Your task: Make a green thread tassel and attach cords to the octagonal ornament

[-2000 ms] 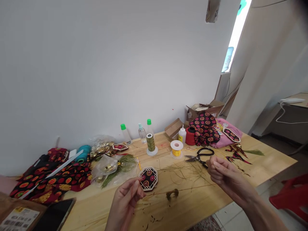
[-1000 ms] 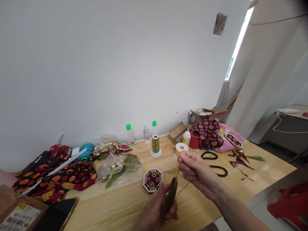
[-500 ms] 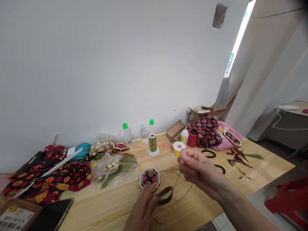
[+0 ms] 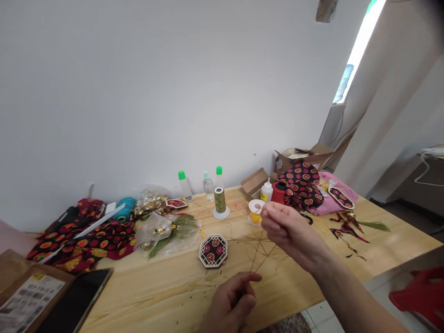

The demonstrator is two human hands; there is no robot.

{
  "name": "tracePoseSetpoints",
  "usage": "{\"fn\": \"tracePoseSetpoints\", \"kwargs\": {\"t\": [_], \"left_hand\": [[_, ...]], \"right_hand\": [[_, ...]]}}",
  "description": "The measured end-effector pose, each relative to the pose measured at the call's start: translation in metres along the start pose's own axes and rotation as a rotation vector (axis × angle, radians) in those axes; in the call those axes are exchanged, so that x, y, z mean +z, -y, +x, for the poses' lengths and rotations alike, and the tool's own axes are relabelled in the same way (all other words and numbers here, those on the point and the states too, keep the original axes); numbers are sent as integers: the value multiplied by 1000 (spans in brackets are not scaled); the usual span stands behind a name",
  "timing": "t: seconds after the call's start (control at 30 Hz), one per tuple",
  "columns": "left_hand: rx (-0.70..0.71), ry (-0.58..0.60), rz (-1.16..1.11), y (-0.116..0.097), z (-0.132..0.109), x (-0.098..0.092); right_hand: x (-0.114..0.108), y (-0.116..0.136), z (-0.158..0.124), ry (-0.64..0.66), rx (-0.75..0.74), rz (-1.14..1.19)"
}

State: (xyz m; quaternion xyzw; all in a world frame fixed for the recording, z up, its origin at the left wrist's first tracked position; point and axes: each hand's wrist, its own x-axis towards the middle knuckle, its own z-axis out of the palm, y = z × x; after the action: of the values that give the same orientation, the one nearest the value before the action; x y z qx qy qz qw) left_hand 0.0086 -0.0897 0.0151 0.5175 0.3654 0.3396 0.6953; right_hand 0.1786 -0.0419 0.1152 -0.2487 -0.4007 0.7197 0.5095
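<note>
A thin brown thread (image 4: pixel 256 249) is stretched in the air over the near part of the table (image 4: pixel 149 289), running between the two hands. The right hand (image 4: pixel 289 229) pinches it between thumb and forefinger, with the other fingers folded into the palm. From there it slants down to the forefinger of the left hand (image 4: pixel 233 300), where a second strand also meets it from the upper right. The left hand is half curled, thumb and forefinger apart; whether its other fingers grip anything I cannot tell.

Just beyond the left hand, to its left, an octagonal frame (image 4: pixel 213 251) with a patterned centre lies flat. Fine loose strands (image 4: pixel 241 239) spread to the right of the frame. The yellow spool (image 4: pixel 255 217) stands just left of the right hand's fingertips, and a black handle (image 4: pixel 308 219) shows partly behind that hand.

Farther back, the green spool (image 4: pixel 219 201) stands upright in front of a clear bottle (image 4: pixel 208 188). A glue bottle (image 4: pixel 266 191) is beside the red spool (image 4: pixel 278 193). At the far left, a phone (image 4: pixel 81 298) lies beside a carton (image 4: pixel 29 289).
</note>
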Motion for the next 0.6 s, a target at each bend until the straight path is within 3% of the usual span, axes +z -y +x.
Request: {"fn": "tracePoseSetpoints", "kwargs": {"t": [0.13,0.2,0.3,0.4,0.43,0.47,0.57,0.6], "left_hand": [[-132,32,-105,-8,-7,0],[-203,65,-135,-15,-10,0],[-282,58,-131,-25,-14,3],[-368,26,-111,-39,-15,11],[-401,13,-117,-44,-15,15],[-419,1,-134,-48,-14,18],[-441,-22,-211,-59,-10,23],[-446,-21,-214,-60,-8,22]], "right_hand": [[-30,0,-4,-132,-64,-41],[-50,2,-8,-192,-86,-186],[-78,5,-20,-379,-174,-690],[-82,1,-40,-702,-502,-1138],[-76,-4,-46,-667,-555,-1177],[-66,-11,-52,-523,-551,-1179],[-36,-37,-59,85,-253,-1065],[-30,-44,-58,140,-146,-1003]]}}
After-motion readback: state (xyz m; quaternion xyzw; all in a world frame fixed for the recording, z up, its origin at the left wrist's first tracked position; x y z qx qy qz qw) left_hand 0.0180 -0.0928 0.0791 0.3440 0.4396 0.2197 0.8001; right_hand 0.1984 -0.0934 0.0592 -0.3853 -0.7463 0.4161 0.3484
